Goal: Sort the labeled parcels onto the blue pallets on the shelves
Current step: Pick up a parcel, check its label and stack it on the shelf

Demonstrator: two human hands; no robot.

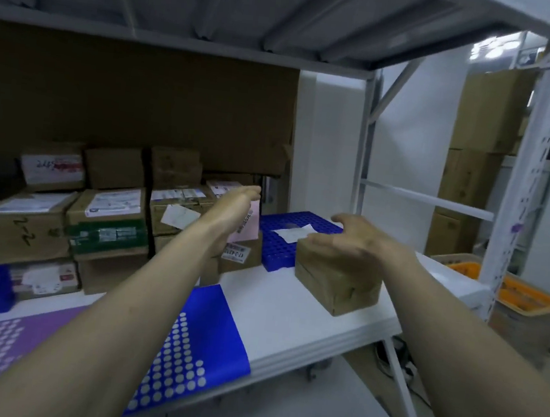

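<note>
Now both hands' grips hang open: right hand (355, 240) over cardboard parcel (337, 276), left hand (236, 204) empty.

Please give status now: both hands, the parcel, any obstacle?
Left hand open, by stacked boxes. Right hand open over brown parcel. Parcel half on blue pallet. Nothing blocking.
</note>
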